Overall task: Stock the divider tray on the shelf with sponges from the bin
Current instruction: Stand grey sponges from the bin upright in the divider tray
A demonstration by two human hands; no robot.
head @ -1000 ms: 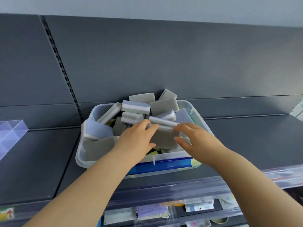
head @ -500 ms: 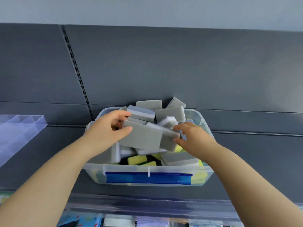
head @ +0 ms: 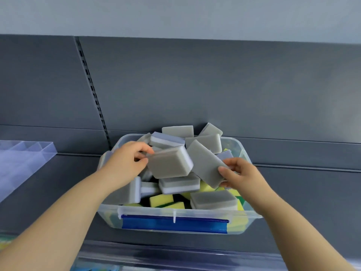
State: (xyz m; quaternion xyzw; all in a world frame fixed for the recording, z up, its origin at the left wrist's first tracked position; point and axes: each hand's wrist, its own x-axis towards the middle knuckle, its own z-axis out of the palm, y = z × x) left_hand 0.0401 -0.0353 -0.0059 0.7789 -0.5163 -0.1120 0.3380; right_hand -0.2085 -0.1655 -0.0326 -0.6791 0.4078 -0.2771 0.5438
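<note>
Shop: grey gondola shelf (head: 304,194), slotted upright (head: 91,89), label rail (head: 175,256).

Divider tray (head: 25,153): cut off by the left picture edge; only its right end shows, at the left of the shelf (head: 302,192).
Left grip (head: 125,161): fingers partly hidden behind the gray sponge (head: 170,163) it holds.
Right grip (head: 242,173): fingers partly hidden behind a second gray sponge (head: 205,163).
Bin (head: 148,211): rear wall and lower sponge layers covered by the heap.
Left forearm (head: 58,222) and right forearm (head: 302,231): cut off at the bottom edge.
Goods (head: 97,267) below the shelf front edge: blurred, not identifiable.
</note>
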